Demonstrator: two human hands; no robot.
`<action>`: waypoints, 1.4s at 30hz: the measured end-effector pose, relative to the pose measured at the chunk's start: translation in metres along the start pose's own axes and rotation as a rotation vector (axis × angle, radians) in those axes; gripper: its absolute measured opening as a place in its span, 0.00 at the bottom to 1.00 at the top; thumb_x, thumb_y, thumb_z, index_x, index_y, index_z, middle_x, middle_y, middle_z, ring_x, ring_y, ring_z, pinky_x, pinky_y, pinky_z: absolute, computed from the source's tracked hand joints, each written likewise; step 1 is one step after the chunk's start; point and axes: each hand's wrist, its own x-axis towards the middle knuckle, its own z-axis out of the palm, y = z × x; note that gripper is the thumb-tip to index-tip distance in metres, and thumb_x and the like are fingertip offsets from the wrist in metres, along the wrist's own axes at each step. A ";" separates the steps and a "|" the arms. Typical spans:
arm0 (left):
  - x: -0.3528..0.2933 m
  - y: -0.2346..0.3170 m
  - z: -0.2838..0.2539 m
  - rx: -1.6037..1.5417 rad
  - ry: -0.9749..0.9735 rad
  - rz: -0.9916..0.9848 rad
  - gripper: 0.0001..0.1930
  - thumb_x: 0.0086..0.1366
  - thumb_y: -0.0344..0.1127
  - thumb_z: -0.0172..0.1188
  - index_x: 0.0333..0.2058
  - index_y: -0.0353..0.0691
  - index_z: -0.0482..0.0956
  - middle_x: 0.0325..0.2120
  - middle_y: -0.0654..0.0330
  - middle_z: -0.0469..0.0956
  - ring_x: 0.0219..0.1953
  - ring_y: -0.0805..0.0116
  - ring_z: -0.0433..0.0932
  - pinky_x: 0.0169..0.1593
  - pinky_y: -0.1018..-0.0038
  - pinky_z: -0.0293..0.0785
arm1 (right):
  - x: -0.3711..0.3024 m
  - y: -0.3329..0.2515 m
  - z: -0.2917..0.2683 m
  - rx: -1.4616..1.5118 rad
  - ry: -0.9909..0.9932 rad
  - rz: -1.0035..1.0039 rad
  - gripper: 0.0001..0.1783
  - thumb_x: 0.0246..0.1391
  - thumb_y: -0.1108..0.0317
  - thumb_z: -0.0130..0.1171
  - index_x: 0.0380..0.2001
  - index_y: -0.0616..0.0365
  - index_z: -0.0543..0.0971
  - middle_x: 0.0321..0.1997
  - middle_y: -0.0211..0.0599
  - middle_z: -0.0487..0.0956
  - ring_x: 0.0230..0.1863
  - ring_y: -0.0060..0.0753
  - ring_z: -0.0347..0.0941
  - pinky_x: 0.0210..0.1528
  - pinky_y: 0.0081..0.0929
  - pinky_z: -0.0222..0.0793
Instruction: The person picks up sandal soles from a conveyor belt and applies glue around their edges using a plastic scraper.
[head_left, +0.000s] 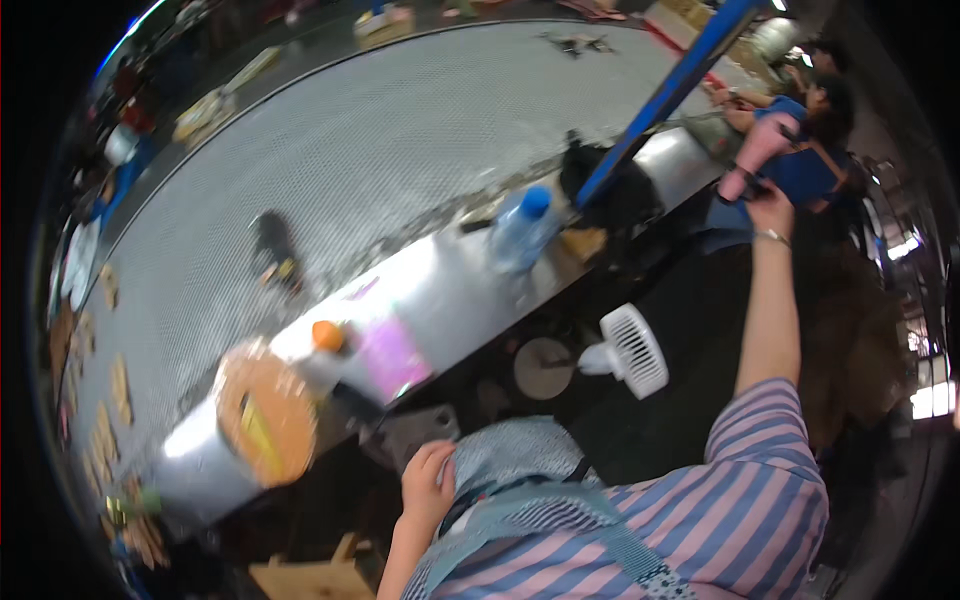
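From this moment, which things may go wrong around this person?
The right hand holds a pink dryer-shaped tool that appears close to a co-worker; it might bump them, though depth is hard to judge.
The blue-capped bottle stands on the narrow metal ledge and might be knocked over.
The small orange item there looks round, so it might roll.

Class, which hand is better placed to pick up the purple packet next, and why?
Probably the left hand: nearer the purple packet and seemingly empty, while the right hand holds a pink hair dryer.
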 end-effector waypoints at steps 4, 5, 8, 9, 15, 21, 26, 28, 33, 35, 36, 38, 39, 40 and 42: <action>-0.065 -0.012 -0.048 -0.115 -0.010 -0.056 0.10 0.54 0.27 0.55 0.37 0.36 0.74 0.36 0.52 0.75 0.40 0.53 0.74 0.43 0.69 0.70 | -0.222 0.014 -0.068 -0.005 -0.060 0.102 0.12 0.53 0.72 0.44 0.39 0.63 0.72 0.35 0.40 0.77 0.44 0.39 0.71 0.51 0.40 0.64; -0.086 -0.017 -0.062 -0.147 0.002 -0.108 0.10 0.55 0.27 0.55 0.37 0.36 0.74 0.36 0.52 0.75 0.40 0.53 0.74 0.43 0.70 0.70 | -0.292 0.051 -0.049 -0.081 0.030 0.187 0.09 0.51 0.72 0.46 0.36 0.62 0.72 0.30 0.38 0.76 0.37 0.34 0.72 0.47 0.38 0.67; -0.134 -0.023 -0.098 -0.304 0.001 -0.302 0.11 0.59 0.31 0.54 0.41 0.37 0.75 0.41 0.53 0.74 0.46 0.59 0.73 0.48 0.72 0.67 | -0.442 0.144 -0.033 -0.130 0.080 0.577 0.05 0.47 0.74 0.46 0.27 0.60 0.72 0.25 0.31 0.73 0.27 0.25 0.70 0.40 0.28 0.68; -0.149 -0.026 -0.102 -0.420 -0.034 -0.298 0.13 0.61 0.35 0.50 0.43 0.38 0.74 0.44 0.54 0.73 0.49 0.62 0.70 0.50 0.71 0.65 | -0.496 0.170 0.003 -0.035 -0.037 0.806 0.05 0.47 0.74 0.45 0.26 0.60 0.72 0.24 0.29 0.72 0.26 0.23 0.70 0.40 0.25 0.67; -0.207 -0.027 -0.132 -1.170 -0.283 -0.273 0.34 0.62 0.62 0.38 0.52 0.38 0.68 0.53 0.58 0.67 0.55 0.66 0.62 0.57 0.67 0.58 | -0.662 0.265 0.085 0.058 -0.301 1.465 0.11 0.57 0.62 0.46 0.31 0.60 0.71 0.25 0.27 0.70 0.25 0.19 0.65 0.43 0.28 0.65; -0.247 -0.005 -0.149 -1.379 -0.175 -0.367 0.50 0.50 0.76 0.32 0.54 0.33 0.64 0.53 0.58 0.66 0.56 0.65 0.60 0.60 0.64 0.51 | -0.699 0.284 0.111 0.158 -0.378 1.652 0.12 0.55 0.64 0.46 0.28 0.63 0.71 0.23 0.28 0.70 0.23 0.19 0.65 0.44 0.33 0.65; -0.283 -0.011 -0.161 -1.679 0.201 -0.287 0.37 0.59 0.67 0.37 0.32 0.37 0.80 0.50 0.53 0.68 0.54 0.64 0.64 0.58 0.67 0.58 | -0.711 0.307 0.108 0.250 -0.401 1.702 0.09 0.56 0.67 0.45 0.33 0.61 0.70 0.28 0.32 0.71 0.20 0.18 0.62 0.38 0.24 0.65; -0.302 -0.039 -0.163 -1.826 0.372 -0.429 0.32 0.61 0.64 0.42 0.34 0.37 0.79 0.44 0.56 0.73 0.47 0.68 0.70 0.54 0.71 0.63 | -0.730 0.318 0.115 0.112 -0.429 1.773 0.07 0.55 0.69 0.44 0.35 0.59 0.70 0.29 0.31 0.71 0.19 0.17 0.61 0.35 0.20 0.64; -0.286 -0.012 -0.184 -1.963 0.229 -0.253 0.41 0.58 0.68 0.38 0.53 0.34 0.62 0.50 0.48 0.68 0.51 0.59 0.69 0.54 0.61 0.65 | -0.765 0.339 0.137 -0.007 -0.624 1.838 0.06 0.54 0.70 0.45 0.31 0.58 0.71 0.24 0.28 0.69 0.20 0.20 0.62 0.30 0.23 0.65; -0.278 -0.008 -0.201 -2.368 0.024 -0.029 0.44 0.57 0.70 0.37 0.57 0.33 0.57 0.54 0.46 0.64 0.54 0.57 0.66 0.57 0.58 0.62 | -0.769 0.364 0.140 -0.082 -0.850 1.661 0.12 0.56 0.69 0.42 0.37 0.60 0.74 0.29 0.26 0.72 0.22 0.17 0.62 0.31 0.18 0.64; -0.280 -0.013 -0.213 -1.983 0.136 -0.241 0.42 0.59 0.68 0.35 0.58 0.35 0.57 0.53 0.49 0.65 0.54 0.55 0.66 0.58 0.54 0.59 | -0.775 0.363 0.154 -0.159 -0.888 1.555 0.13 0.56 0.71 0.41 0.40 0.60 0.73 0.29 0.26 0.73 0.23 0.17 0.64 0.32 0.20 0.66; -0.265 -0.019 -0.238 -1.650 0.246 -0.410 0.38 0.62 0.65 0.33 0.58 0.37 0.57 0.53 0.51 0.66 0.54 0.52 0.65 0.59 0.51 0.55 | -0.781 0.364 0.180 -0.367 -0.967 1.419 0.10 0.54 0.72 0.43 0.36 0.56 0.73 0.27 0.24 0.72 0.23 0.17 0.65 0.26 0.20 0.67; -0.254 -0.023 -0.251 -1.631 0.273 -0.429 0.35 0.63 0.62 0.33 0.58 0.38 0.58 0.53 0.51 0.66 0.54 0.52 0.65 0.59 0.52 0.56 | -0.778 0.371 0.188 -0.327 -1.021 1.415 0.10 0.54 0.71 0.42 0.37 0.56 0.72 0.28 0.26 0.73 0.23 0.17 0.67 0.26 0.19 0.69; -0.246 -0.033 -0.267 -1.608 0.304 -0.448 0.33 0.64 0.59 0.34 0.57 0.38 0.59 0.53 0.51 0.67 0.54 0.52 0.65 0.59 0.53 0.56 | -0.781 0.390 0.198 -0.357 -1.127 1.313 0.11 0.55 0.70 0.42 0.38 0.56 0.72 0.28 0.26 0.73 0.23 0.20 0.68 0.27 0.19 0.69; -0.243 -0.092 -0.295 -1.531 0.398 -0.494 0.25 0.65 0.49 0.37 0.55 0.43 0.64 0.53 0.54 0.68 0.54 0.58 0.67 0.57 0.59 0.60 | -0.792 0.420 0.227 -0.413 -1.169 1.123 0.12 0.55 0.70 0.41 0.40 0.57 0.72 0.29 0.28 0.74 0.24 0.22 0.70 0.28 0.19 0.69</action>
